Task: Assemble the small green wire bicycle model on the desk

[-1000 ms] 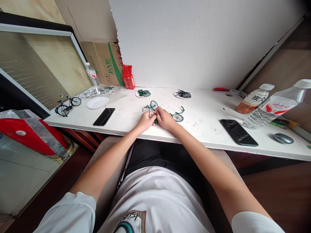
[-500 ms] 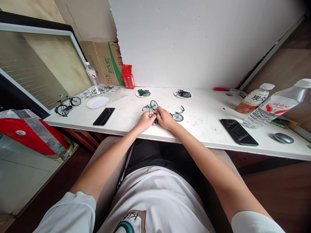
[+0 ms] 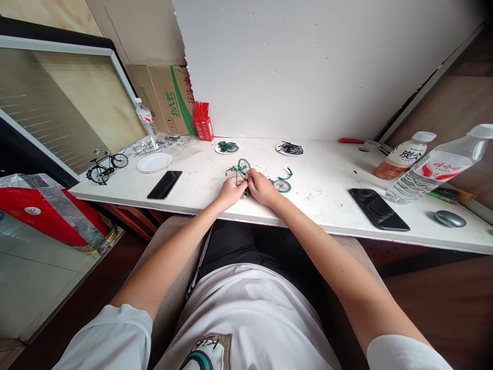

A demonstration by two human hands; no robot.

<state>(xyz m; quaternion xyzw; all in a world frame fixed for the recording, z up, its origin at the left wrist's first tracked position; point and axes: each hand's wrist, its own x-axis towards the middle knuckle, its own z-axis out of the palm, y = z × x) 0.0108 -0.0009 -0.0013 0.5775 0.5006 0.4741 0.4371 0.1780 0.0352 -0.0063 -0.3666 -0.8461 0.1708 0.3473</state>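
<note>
A small green model bicycle (image 3: 244,166), partly built, is held between my two hands at the middle of the table's front. Its front wheel and handlebar stick out beyond my fingers, while most of the frame is hidden. My left hand (image 3: 231,193) is closed on it from the left. From the right, my right hand (image 3: 262,188) pinches it, fingertips close to those of the left. Just past the right hand lie a loose green wheel (image 3: 282,186) and a curved green mudguard-like part (image 3: 288,173).
Dishes of green parts (image 3: 227,147) and black parts (image 3: 289,149) stand at the back. Left are a black model bicycle (image 3: 107,167), a white plate (image 3: 154,163) and a phone (image 3: 165,185). Right are another phone (image 3: 379,209), bottles (image 3: 431,167) and a mouse (image 3: 450,218).
</note>
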